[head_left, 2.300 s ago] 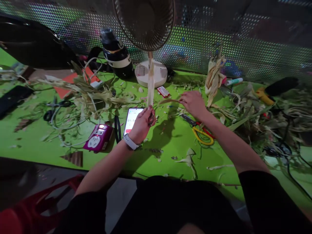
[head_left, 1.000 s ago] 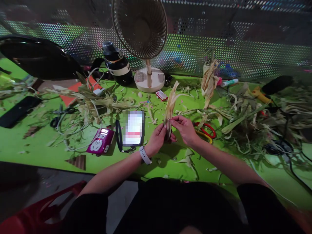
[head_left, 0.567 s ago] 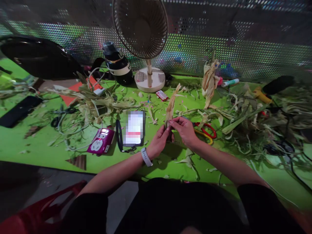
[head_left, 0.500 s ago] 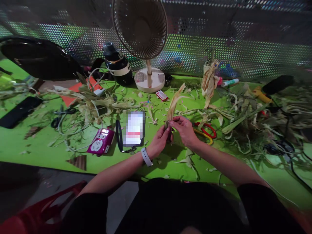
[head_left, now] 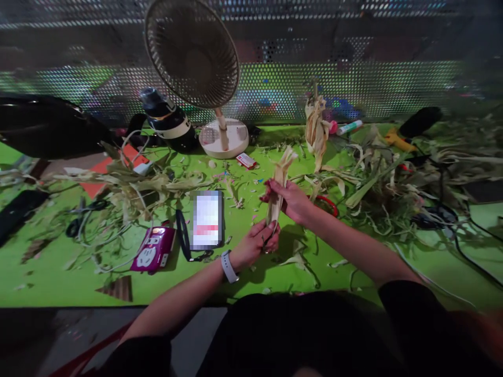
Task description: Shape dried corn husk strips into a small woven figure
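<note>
head: husk (head_left: 282,170), lettered bottle (head_left: 173,127)

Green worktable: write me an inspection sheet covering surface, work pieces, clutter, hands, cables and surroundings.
Surface: green tabletop, strewn with husk scraps.
Work pieces: dried corn husk held between both hands; husk bundle standing toward the back.
Clutter: husk pile at right; phone with lit screen; purple power adapter; dark bottle.
Hands: left hand grips the husk's lower end; right hand holds it higher up.
Cables: white cable beside the adapter; black cables at far right.
Surroundings: desk fan and perforated panel behind.
</note>
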